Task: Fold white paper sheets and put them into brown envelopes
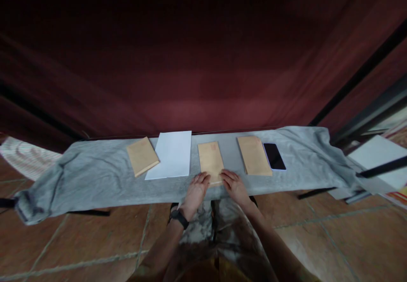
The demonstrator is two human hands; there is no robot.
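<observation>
A brown paper envelope (210,157) lies upright before me on the cloth-covered table, with a small reddish print near its top. My left hand (197,185) rests at its lower left edge, fingers bent together over the paper. At the lower right edge my right hand (233,183) holds it in the same way. Between the hands a paler folded strip crosses the envelope's bottom end. The thumbs are only partly visible.
Left of the hands are white paper sheets (173,154), partly under a brown envelope stack (142,156). To the right lie more brown envelopes (254,157) beside a dark-screened phone (274,156). A grey cloth (104,176) covers the narrow table. Behind it stands a dark red panel (203,82).
</observation>
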